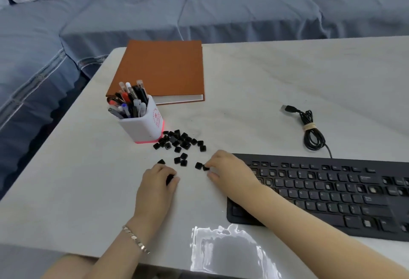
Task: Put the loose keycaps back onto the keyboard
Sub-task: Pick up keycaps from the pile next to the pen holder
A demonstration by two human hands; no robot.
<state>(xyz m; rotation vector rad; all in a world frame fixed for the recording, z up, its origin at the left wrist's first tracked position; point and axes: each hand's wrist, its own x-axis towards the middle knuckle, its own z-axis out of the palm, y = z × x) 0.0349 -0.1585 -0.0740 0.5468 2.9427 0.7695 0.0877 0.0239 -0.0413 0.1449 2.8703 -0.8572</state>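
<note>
A black keyboard point(345, 192) lies on the right of the white table, with several bare key sockets showing. Several loose black keycaps point(180, 142) are heaped beside the pen cup, and a few more point(181, 160) lie nearer me. My left hand point(156, 184) rests on the table with its fingers curled round a black keycap point(170, 178). My right hand point(230, 170) reaches across the keyboard's left end, and its fingertips pinch a black keycap point(206, 167) on the table. Another keycap point(198, 165) lies just left of it.
A white pen cup point(143, 127) full of pens stands behind the keycaps. An orange notebook point(161, 70) lies further back. The keyboard's coiled USB cable point(309, 130) sits behind the keyboard. A blue sofa point(199, 8) borders the table's far and left edges.
</note>
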